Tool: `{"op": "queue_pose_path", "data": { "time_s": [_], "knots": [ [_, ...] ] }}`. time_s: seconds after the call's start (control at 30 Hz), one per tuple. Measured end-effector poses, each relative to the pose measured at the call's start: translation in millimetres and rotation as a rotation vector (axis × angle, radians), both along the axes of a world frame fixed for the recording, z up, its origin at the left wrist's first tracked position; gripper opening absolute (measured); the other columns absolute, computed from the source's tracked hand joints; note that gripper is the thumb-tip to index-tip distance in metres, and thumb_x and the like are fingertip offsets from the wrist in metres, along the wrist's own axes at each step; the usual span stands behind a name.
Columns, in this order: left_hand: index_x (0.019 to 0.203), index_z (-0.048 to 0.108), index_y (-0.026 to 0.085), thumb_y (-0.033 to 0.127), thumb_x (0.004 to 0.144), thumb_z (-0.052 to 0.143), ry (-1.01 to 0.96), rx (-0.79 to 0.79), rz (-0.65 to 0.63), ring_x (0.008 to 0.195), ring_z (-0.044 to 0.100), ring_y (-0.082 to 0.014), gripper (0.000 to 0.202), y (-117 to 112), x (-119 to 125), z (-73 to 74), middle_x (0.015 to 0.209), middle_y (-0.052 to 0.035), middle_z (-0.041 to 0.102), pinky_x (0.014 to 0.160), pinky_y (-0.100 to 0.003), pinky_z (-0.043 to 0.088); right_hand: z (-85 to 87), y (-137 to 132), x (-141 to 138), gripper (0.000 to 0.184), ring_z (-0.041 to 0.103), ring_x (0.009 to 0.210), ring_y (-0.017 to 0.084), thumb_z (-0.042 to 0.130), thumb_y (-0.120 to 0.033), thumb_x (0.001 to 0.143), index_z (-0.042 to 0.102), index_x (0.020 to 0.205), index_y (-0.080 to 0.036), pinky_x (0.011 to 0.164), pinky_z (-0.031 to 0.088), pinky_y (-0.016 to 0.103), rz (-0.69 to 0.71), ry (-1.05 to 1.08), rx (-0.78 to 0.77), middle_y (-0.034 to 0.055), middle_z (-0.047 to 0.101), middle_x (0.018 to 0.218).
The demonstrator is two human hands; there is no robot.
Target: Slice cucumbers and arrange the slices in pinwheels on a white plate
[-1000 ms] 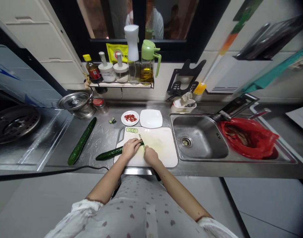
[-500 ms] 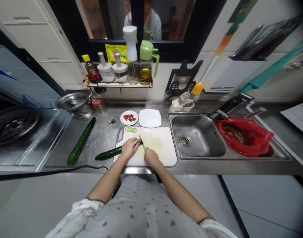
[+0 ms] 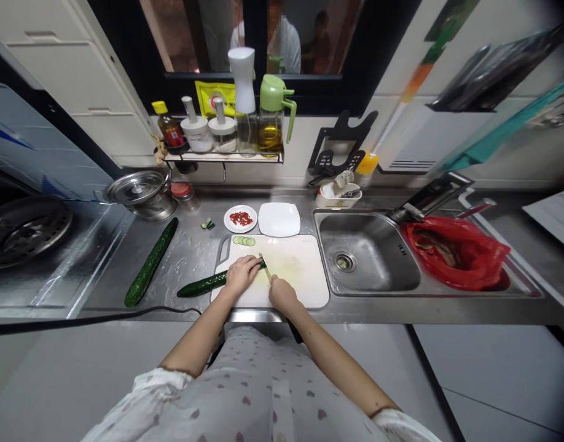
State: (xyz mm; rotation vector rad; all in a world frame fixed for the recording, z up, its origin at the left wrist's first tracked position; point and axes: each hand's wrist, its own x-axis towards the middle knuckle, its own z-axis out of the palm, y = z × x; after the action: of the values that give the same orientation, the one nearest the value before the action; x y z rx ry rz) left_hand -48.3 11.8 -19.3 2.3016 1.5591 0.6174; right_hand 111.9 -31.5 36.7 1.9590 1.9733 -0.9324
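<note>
My left hand [image 3: 242, 273] is closed over a dark green cucumber [image 3: 203, 285] that lies across the left edge of the white cutting board [image 3: 300, 270]. My right hand [image 3: 282, 293] grips a knife [image 3: 264, 266] whose blade rests against the cucumber's cut end, right beside my left fingers. Several cucumber slices [image 3: 244, 241] lie in a row at the board's far left corner.
A second whole cucumber [image 3: 150, 263] lies on the steel counter to the left. Behind the board are a small plate of red chili pieces [image 3: 240, 218] and a white square plate [image 3: 279, 219]. A sink [image 3: 365, 261] and a red bag [image 3: 454, 252] are to the right, a pot [image 3: 141, 193] at the left.
The knife hand has shifted very slightly; the hands, cucumber and board otherwise stay as they were.
</note>
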Motion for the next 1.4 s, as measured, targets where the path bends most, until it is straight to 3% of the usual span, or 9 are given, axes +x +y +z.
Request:
{"op": "queue_pose_path", "data": {
  "time_s": [0.6, 1.07, 1.4],
  "knots": [
    [0.116, 0.067, 0.03, 0.032, 0.093, 0.05, 0.007, 0.004, 0.002, 0.099, 0.06, -0.0175, 0.029, 0, -1, -2.3, 0.109, -0.0035, 0.066, 0.087, -0.03, 0.049, 4.1, 17, -8, 0.034, 0.062, 0.108, 0.024, 0.043, -0.009, 0.088, 0.05, 0.121, -0.012, 0.081, 0.045, 0.03, -0.011, 0.016, 0.001, 0.0175, 0.065, 0.111],
    [0.114, 0.067, 0.029, 0.034, 0.093, 0.049, 0.004, 0.01, 0.008, 0.099, 0.06, -0.0174, 0.028, -1, 0, 1.0, 0.111, -0.0027, 0.066, 0.086, -0.029, 0.048, 2.3, -7, 8, 0.032, 0.064, 0.103, 0.026, 0.041, -0.01, 0.087, 0.052, 0.117, -0.011, 0.076, 0.045, 0.03, 0.021, 0.0, -0.011, 0.0191, 0.066, 0.106],
    [0.115, 0.066, 0.028, 0.033, 0.094, 0.048, -0.003, -0.014, 0.017, 0.101, 0.06, -0.0176, 0.028, -2, 3, 4.6, 0.11, -0.0025, 0.067, 0.088, -0.029, 0.048, 2.5, -8, 22, 0.029, 0.064, 0.097, 0.023, 0.036, -0.012, 0.091, 0.054, 0.114, -0.01, 0.072, 0.041, 0.027, 0.024, 0.034, 0.022, 0.0166, 0.067, 0.103]
  ]
}}
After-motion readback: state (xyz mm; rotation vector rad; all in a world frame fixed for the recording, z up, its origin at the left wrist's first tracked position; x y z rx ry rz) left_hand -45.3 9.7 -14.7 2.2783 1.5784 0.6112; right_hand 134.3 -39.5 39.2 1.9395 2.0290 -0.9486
